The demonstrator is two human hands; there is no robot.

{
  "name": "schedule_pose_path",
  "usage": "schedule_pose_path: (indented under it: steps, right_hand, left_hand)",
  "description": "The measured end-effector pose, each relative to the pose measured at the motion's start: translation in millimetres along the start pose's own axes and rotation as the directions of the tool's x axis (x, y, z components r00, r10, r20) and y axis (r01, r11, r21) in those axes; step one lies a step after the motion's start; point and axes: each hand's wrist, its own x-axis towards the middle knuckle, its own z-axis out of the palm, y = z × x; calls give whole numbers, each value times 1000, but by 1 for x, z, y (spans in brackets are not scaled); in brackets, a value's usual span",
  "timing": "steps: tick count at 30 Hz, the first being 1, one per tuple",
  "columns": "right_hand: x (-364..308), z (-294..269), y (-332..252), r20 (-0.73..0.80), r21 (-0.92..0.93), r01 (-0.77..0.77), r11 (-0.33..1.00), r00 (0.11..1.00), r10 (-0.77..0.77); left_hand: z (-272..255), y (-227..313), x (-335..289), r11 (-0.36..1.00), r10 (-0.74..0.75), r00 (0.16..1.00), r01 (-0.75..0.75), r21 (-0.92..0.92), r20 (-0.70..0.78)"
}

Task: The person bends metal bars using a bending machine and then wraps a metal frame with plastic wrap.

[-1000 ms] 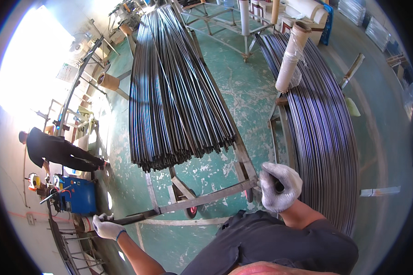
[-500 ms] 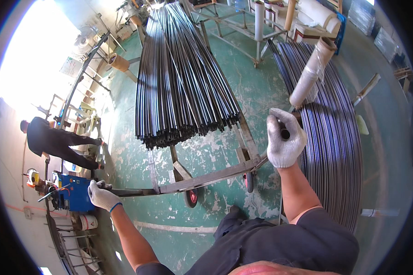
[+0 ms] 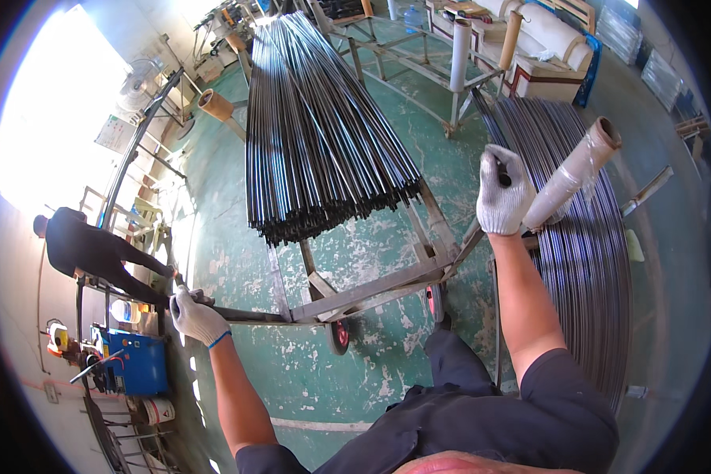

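My left hand (image 3: 199, 317), in a white knit glove, is closed round the left end of a metal trolley frame (image 3: 363, 290). My right hand (image 3: 504, 193), gloved alike, makes a fist round an upright handle post at the frame's right end. A dark round end shows inside that fist; the glove hides most of the post. Long dark metal tubes (image 3: 324, 134) lie in a thick bundle on the trolley, their cut ends toward me. Below the frame two red-hubbed wheels (image 3: 338, 336) touch the floor.
Many thin rods (image 3: 581, 261) lie at the right beside a film-wrapped roll (image 3: 570, 175). A person in dark clothes (image 3: 87, 245) bends at the left, near a blue machine (image 3: 137, 362). Metal racks (image 3: 403, 67) and a sofa (image 3: 545, 47) stand farther back.
Both my hands and the trolley have moved forward over the floor, with the tube bundle on it. My right hand sits higher in view, beside the film-wrapped roll. One leg has stepped forward.
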Motion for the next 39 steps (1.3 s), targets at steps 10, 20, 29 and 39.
schedule_pose_path:
  steps: [10,20,29,39]
  right_hand:
    - [74,145,70,5,73,-83,994,997,83]
    - [158,313,146,9,59,-39,998,999,38]
    - [238,464,237,-27,16,-25,1000,999,26]
    - [298,614,290,9,21,-159,987,987,159]
  left_hand:
    - [153,-40,68,1000,21,999,-20,22,-32]
    - [321,-86,159,998,-8,999,11,54,-47]
    - [483,-112,223,995,-99,995,99,-17,24]
    - [619,-151,306,997,-71,992,66,49,102]
